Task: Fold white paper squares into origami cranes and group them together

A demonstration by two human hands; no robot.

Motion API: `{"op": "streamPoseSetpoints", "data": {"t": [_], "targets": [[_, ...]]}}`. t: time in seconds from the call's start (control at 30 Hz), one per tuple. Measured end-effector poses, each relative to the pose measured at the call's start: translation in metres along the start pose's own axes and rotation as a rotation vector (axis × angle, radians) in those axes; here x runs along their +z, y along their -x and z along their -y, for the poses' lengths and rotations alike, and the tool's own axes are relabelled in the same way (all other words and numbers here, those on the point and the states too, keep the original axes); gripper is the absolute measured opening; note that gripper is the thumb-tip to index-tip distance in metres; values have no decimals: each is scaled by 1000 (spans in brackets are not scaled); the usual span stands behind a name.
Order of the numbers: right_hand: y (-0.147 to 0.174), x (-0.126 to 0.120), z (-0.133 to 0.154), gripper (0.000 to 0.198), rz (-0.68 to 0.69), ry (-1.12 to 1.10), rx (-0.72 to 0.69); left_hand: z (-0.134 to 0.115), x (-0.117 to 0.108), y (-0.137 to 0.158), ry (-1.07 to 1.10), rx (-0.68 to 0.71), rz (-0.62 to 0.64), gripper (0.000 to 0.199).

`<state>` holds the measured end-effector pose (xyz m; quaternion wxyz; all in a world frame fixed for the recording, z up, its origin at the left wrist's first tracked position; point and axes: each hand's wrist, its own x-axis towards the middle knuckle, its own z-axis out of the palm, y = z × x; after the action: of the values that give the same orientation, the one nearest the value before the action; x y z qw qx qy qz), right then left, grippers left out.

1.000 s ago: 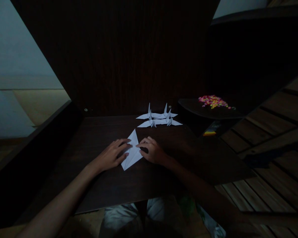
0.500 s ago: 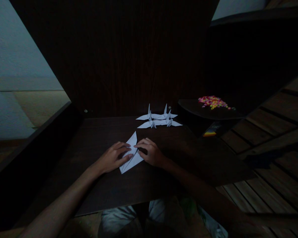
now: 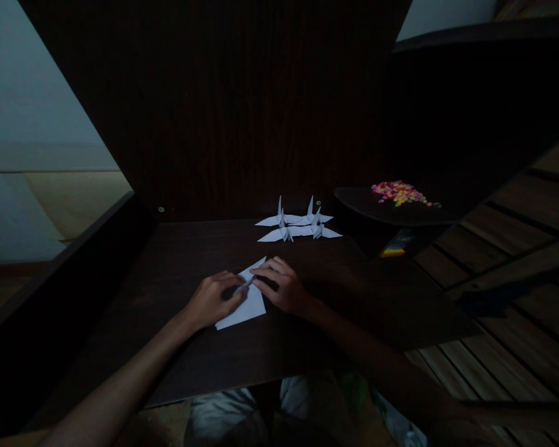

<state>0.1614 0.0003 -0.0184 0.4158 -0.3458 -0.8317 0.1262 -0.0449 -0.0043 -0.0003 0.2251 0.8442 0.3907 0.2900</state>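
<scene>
A partly folded sheet of white paper [image 3: 248, 309] lies on the dark tabletop, its far corner pointing up and to the right. From the left, my left hand [image 3: 217, 298] pinches a raised flap of the paper between thumb and fingers. My right hand [image 3: 282, 284] grips the same raised fold from the right, its fingertips close to those of the left hand. Beyond the hands stand several white origami cranes [image 3: 300, 231] in two rows, wings spread and touching one another. Fingers cover part of the fold.
On a low rounded shelf [image 3: 354, 202] at the right is a pile of small pink, red and yellow pieces [image 3: 400, 192]. Below it sits a small yellow-edged item [image 3: 394, 252]. A dark panel [image 3: 237, 112] rises behind the tabletop, and a raised side board [image 3: 69, 261] bounds the left.
The paper's flap has been lifted and now stands as a ridge between my fingers. The paper's outline has changed, its near edge now lying wider and flatter. Both hands stayed nearly in place.
</scene>
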Motion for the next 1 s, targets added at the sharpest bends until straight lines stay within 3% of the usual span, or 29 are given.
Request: {"op": "streamPoseSetpoints", "data": {"t": [0.2, 0.3, 0.43, 0.63, 0.7, 0.87, 1.0], "targets": [[-4, -9, 6, 27, -229, -56, 139, -2, -12, -2, 269, -291, -299, 20], [-4, -8, 2, 29, -275, -141, 245, 1, -16, -3, 509, -416, -362, 24], [-2, -1, -7, 53, -155, -389, 390, 5, -14, -5, 752, -486, -422, 29], [-3, 1, -4, 82, -3, -858, 509, 3, -11, -7, 926, -522, -439, 34], [-4, -1, -1, 74, -3, -879, 524, -1, -12, -7, 935, -532, -416, 39], [-4, -4, -4, 30, 19, -794, 562, -7, -14, -7, 950, -535, -267, 67], [-4, -6, -5, 21, -19, -751, 587, -10, -17, -6, 1068, -530, -168, 56]]}}
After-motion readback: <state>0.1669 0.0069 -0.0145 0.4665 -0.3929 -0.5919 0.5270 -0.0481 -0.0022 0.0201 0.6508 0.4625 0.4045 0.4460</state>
